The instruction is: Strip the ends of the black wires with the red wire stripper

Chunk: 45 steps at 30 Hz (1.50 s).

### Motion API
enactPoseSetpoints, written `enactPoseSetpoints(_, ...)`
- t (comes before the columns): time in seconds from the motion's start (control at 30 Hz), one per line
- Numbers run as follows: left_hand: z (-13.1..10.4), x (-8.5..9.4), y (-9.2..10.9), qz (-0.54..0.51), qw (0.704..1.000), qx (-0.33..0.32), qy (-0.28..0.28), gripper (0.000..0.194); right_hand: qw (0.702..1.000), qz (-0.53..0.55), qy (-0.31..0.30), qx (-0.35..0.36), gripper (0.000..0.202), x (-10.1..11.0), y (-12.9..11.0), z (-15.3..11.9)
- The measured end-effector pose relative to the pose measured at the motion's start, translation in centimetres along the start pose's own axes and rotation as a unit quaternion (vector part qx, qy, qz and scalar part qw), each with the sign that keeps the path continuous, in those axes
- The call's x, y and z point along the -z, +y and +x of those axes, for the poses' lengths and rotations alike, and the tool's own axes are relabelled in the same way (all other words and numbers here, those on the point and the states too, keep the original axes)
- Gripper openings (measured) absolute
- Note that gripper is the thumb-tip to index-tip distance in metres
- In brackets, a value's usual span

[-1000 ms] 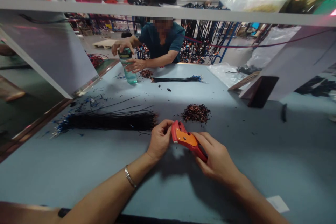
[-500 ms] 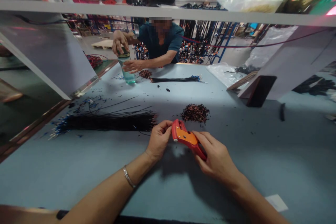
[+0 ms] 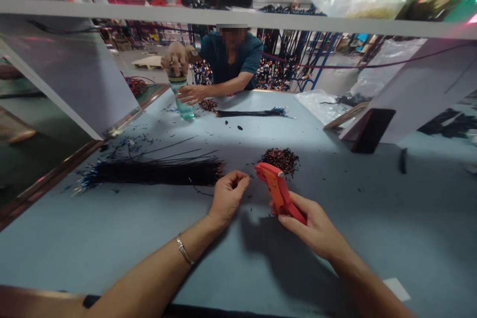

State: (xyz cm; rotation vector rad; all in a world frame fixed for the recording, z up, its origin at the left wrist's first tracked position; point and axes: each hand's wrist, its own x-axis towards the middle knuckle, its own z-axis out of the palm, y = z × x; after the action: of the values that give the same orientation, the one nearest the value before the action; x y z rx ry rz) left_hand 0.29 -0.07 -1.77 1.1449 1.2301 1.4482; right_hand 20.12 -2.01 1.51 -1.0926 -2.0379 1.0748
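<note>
My right hand [image 3: 311, 223] is wrapped around the red handle of a red and orange wire stripper [image 3: 276, 190]. The tool's jaws tilt up and to the left, apart from my left hand. Thumb and forefinger of my left hand [image 3: 228, 195] are pinched together just left of the jaws. A thin black wire [image 3: 201, 190] curves from the bundle to that hand; its end at the fingertips is too small to make out clearly. Left of the hand lies a thick bundle of black wires [image 3: 160, 172] with blue and silver far ends. Behind the stripper sits a pile of short black and copper-coloured offcuts [image 3: 281, 159].
Across the table a person holds a clear bottle [image 3: 184, 104] near a smaller wire bundle [image 3: 253, 113]. A dark phone-like slab [image 3: 373, 130] leans at the right panel. A white shelf beam [image 3: 238, 16] crosses above. Blue scraps [image 3: 130, 146] litter the left side.
The stripper has come away from my left hand, moving right and turning more upright. My left hand stays pinched near the same spot. The person opposite has shifted a hand on the bottle's top.
</note>
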Motion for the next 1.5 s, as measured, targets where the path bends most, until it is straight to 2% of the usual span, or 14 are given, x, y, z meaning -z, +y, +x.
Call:
enactPoseSetpoints(0.13, -0.3, -0.2, 0.2, 0.004, 0.999, 0.01, -0.038, 0.018, 1.0, 0.012, -0.009, 0.002, 0.022, -0.1, -0.5, -0.1)
enactPoseSetpoints(0.3, -0.7, -0.4, 0.4, -0.041, 0.997, 0.02, -0.066, 0.026, 0.996, -0.071, 0.022, 0.051, 0.033, -0.7, -0.5, -0.4)
enactPoseSetpoints(0.43, -0.7, -0.6, 0.3, -0.095, 0.993, 0.035, -0.057, 0.031, 0.98, -0.142, 0.062, 0.125, 0.045, -1.2, 0.1, -0.6)
enactPoseSetpoints(0.53, -0.6, -0.6, 0.2, -0.125, 0.99, 0.054, -0.044, 0.028, 0.969, -0.182, 0.078, 0.15, 0.05, -1.4, 0.4, -0.7)
enactPoseSetpoints(0.67, -0.6, -0.7, 0.4, -0.145, 0.985, 0.08, -0.044, 0.022, 0.954, -0.236, 0.093, 0.159, 0.054, -1.6, 0.7, -0.6)
enactPoseSetpoints(0.9, -1.1, -0.8, 1.3, -0.142, 0.978, 0.113, -0.099, 0.022, 0.94, -0.262, 0.109, 0.188, 0.059, -1.8, 1.0, -0.6)
enactPoseSetpoints(1.33, -1.1, -0.8, 0.9, -0.122, 0.973, 0.105, -0.165, 0.027, 0.934, -0.277, 0.133, 0.181, 0.061, -1.5, 1.3, -0.3)
enactPoseSetpoints(1.5, -1.0, -0.7, 0.9, -0.118, 0.974, 0.108, -0.157, 0.028, 0.936, -0.277, 0.127, 0.178, 0.056, -1.6, 1.5, -0.3)
